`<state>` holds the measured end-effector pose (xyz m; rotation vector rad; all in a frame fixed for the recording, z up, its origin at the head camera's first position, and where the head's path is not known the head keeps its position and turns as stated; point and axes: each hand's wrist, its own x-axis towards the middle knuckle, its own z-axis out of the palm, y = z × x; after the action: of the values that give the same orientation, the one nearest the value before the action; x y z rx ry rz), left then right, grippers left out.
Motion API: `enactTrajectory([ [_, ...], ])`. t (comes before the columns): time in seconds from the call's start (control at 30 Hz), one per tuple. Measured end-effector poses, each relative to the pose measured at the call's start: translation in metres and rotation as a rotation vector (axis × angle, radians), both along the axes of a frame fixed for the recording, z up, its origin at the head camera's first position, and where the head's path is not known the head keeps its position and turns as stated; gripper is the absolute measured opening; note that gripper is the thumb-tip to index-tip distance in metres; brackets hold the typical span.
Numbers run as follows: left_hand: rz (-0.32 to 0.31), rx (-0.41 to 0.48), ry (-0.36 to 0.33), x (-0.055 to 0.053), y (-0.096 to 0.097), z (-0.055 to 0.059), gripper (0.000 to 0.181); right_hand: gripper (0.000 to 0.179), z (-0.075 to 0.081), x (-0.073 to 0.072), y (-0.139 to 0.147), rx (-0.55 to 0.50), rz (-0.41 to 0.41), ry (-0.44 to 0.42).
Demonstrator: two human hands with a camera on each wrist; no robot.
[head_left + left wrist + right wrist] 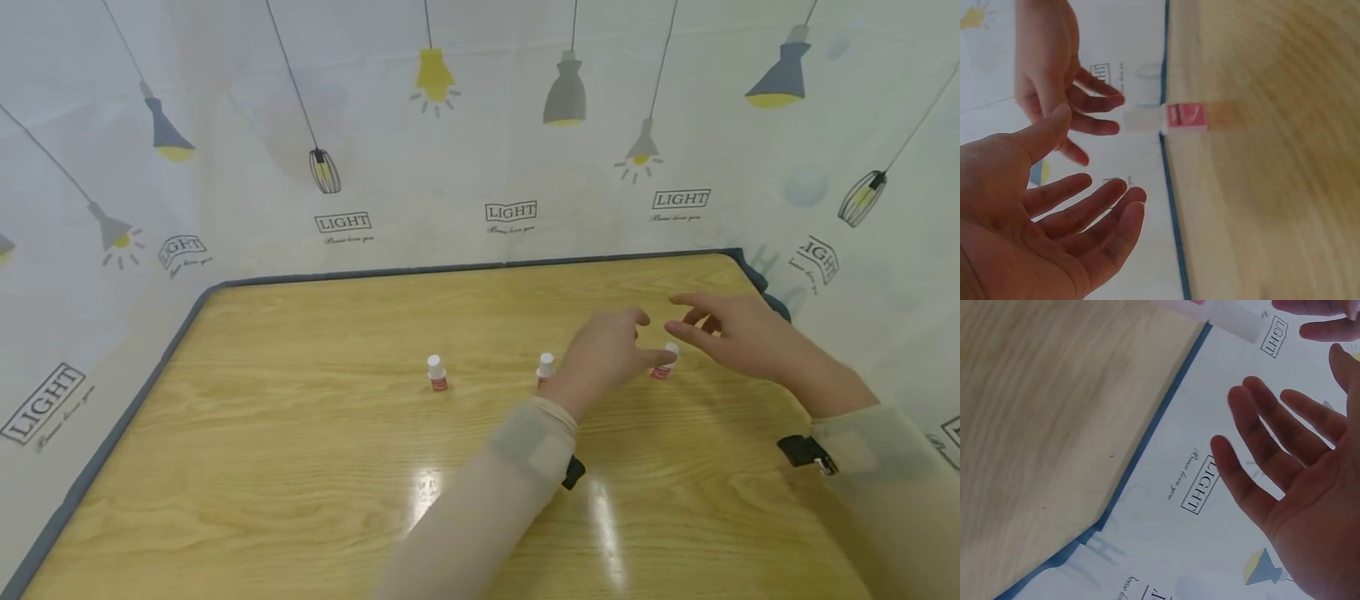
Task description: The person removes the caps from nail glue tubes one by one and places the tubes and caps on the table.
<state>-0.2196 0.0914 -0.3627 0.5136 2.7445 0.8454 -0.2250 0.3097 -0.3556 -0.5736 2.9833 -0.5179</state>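
Three small white-capped bottles with red labels stand upright on the wooden table: a left one (437, 375), a middle one (545, 365) and a right one (662, 372). My left hand (603, 354) hovers beside the right bottle, its thumb overlapping that bottle in the head view. Loosely bent fingers show on this hand, holding nothing. From the other side my right hand (738, 333) reaches in, fingers spread and holding nothing. In the left wrist view the right bottle (1186, 119) stands past both hands. The middle bottle's base is partly hidden behind my left wrist.
The wooden table (300, 467) has a dark blue edge (375, 271) along its back and sides. A pale sheet (450, 167) printed with lamps hangs behind and beside it. Black straps (806, 452) show at the sleeve cuffs.
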Motion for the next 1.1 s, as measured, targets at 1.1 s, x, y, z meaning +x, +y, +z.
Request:
enactTrajectory([
  [1.1, 0.067, 0.176, -0.182, -0.022, 0.026, -0.077, 0.021, 0.015, -0.061, 0.012, -0.001, -0.201, -0.027, 0.219],
])
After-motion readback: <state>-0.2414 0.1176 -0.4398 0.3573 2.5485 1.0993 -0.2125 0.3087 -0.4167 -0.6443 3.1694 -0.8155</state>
